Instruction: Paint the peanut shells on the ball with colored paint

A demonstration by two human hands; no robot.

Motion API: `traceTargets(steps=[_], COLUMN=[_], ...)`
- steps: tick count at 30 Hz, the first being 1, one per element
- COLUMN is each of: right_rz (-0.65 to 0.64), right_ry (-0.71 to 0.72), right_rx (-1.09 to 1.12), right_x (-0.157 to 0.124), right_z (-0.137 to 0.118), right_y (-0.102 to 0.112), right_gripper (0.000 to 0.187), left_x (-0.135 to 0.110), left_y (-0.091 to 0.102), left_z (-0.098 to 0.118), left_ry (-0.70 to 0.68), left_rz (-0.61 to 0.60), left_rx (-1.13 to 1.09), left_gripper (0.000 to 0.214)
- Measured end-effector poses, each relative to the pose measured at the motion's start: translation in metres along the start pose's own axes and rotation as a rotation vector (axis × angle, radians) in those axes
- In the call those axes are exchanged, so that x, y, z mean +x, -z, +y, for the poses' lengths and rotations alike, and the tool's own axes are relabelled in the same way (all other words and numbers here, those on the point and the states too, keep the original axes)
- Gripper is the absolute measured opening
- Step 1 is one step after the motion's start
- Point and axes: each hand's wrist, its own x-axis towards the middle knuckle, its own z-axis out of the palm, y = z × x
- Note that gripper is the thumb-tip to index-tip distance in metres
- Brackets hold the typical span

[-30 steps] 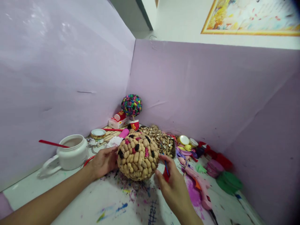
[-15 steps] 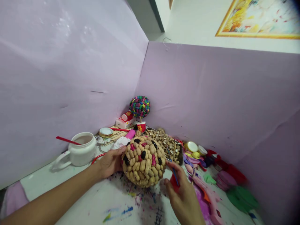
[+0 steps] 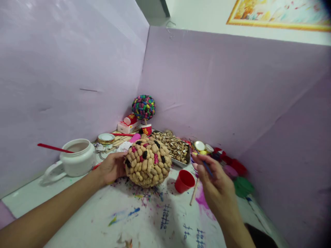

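A ball covered in peanut shells (image 3: 147, 164), some painted pink and black, rests on the paint-stained white table (image 3: 144, 220). My left hand (image 3: 111, 167) cups its left side with the fingers wrapped against it. My right hand (image 3: 214, 179) is raised to the right of the ball, pinching a thin blue-handled paintbrush (image 3: 205, 164). A small red cup (image 3: 184, 181) lies tipped on the table between the ball and my right hand.
A white jug (image 3: 74, 162) with a red stick stands at the left. Behind the ball sit a tray of peanut shells (image 3: 174, 148), a multicoloured shell ball on a stand (image 3: 143, 107), and paint pots and lids (image 3: 204, 148). Purple walls (image 3: 227, 96) enclose the table.
My right hand has lifted away from the ball to the right with the brush. The red cup, earlier under that hand, now lies free on the table.
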Motion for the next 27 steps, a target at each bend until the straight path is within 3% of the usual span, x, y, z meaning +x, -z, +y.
traceTargets(steps=[5, 8, 10, 13, 21, 27], right_rz=[0.243, 0.152, 0.034, -0.035, -0.117, -0.056], right_ry=[-0.079, -0.097, -0.099, -0.103, -0.106, -0.112], right_rx=[-0.075, -0.223, -0.309, -0.374, -0.462, -0.399], right_x=[0.01, 0.012, 0.013, 0.015, 0.015, 0.017], right_z=[-0.01, -0.001, 0.009, 0.023, 0.038, 0.026], right_y=[0.04, 0.043, 0.036, 0.02, -0.006, 0.012], right_gripper=[0.038, 0.045, 0.049, 0.048, 0.04, 0.04], left_x=[0.0, -0.001, -0.002, -0.001, 0.0, -0.001], left_y=[-0.002, -0.005, -0.006, -0.005, -0.004, -0.003], left_z=[0.0, 0.001, 0.001, 0.001, 0.001, 0.0], left_ry=[-0.006, -0.001, -0.007, -0.005, -0.004, 0.005], left_rz=[0.015, 0.04, 0.061, 0.074, 0.048, 0.053], left_rx=[-0.006, -0.018, -0.019, -0.015, 0.002, 0.016], left_gripper=[0.059, 0.064, 0.066, 0.068, 0.062, 0.057])
